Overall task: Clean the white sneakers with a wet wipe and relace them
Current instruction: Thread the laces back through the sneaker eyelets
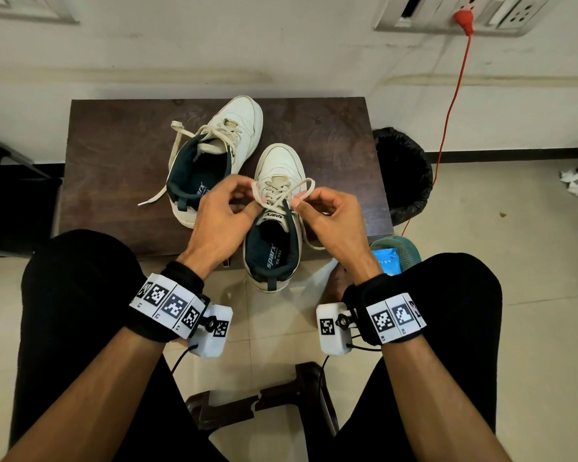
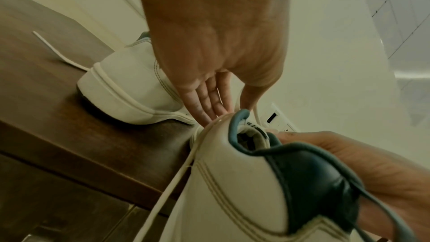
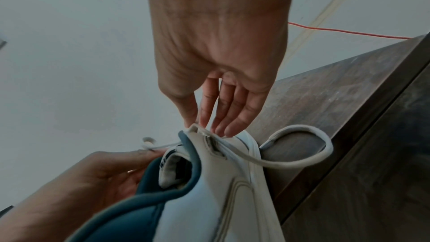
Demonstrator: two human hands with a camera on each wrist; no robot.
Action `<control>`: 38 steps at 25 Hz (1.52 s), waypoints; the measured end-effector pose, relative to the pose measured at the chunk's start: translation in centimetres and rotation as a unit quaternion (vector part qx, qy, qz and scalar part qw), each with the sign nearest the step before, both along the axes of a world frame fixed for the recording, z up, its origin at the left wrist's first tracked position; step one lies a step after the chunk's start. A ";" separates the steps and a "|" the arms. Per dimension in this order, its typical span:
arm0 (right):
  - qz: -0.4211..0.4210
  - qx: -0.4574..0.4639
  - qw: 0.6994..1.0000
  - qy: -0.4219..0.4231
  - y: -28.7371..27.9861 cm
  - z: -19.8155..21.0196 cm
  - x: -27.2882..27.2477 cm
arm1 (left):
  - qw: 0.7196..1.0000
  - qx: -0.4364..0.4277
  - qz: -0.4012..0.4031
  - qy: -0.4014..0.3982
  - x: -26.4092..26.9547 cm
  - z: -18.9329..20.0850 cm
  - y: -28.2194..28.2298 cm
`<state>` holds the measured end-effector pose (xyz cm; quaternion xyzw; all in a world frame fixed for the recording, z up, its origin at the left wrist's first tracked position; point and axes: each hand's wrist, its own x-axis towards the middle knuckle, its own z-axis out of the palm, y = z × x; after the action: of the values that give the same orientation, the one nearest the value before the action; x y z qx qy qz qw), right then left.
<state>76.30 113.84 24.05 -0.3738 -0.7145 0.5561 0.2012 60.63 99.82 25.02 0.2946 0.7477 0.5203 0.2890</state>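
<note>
Wooden table (image 1: 114, 155) | near sneaker (image 1: 274, 228) lace (image 1: 281, 195) pinched between both hands' fingers (image 1: 247, 186)

The right hand (image 3: 218, 73) pinches the lace (image 3: 302, 161) at the sneaker (image 3: 223, 190) collar, seemingly; the left hand (image 3: 76, 181) steadies its near-left side.

Wipe pack (image 1: 388, 261) half hidden behind right hand (image 1: 334, 221).

Both your bare forearms reach forward, each wrist strapped with a black band. Your left hand (image 1: 226, 208) and right hand (image 1: 327, 213) sit close together, knuckles up, each pinching the cream flat shoelace (image 1: 301, 191) between thumb and forefinger.
</note>
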 end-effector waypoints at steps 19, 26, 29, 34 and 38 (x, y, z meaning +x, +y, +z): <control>0.006 0.007 1.000 -0.010 0.0 0.0 0.0 | 1.000 0.003 0.003 0.031 -0.4 -0.8 0.0; 0.003 0.006 1.000 -0.023 0.2 -0.5 -0.1 | 0.997 -0.024 0.005 0.077 -0.2 -1.0 0.1; 0.006 0.003 1.000 -0.022 0.3 -0.4 -0.1 | 0.997 -0.022 0.005 0.075 -0.2 -1.0 0.1; 0.015 -0.008 1.000 -0.008 0.3 -0.2 0.1 | 0.997 -0.011 0.007 0.074 -0.2 -1.3 0.1; 0.013 -0.008 1.000 -0.006 0.2 -0.2 0.0 | 0.999 -0.003 0.014 0.039 -0.4 -1.6 0.1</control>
<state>76.35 114.01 23.87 -0.3694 -0.7161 0.5622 0.1864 60.25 99.96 23.47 0.3030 0.7641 0.5101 0.2531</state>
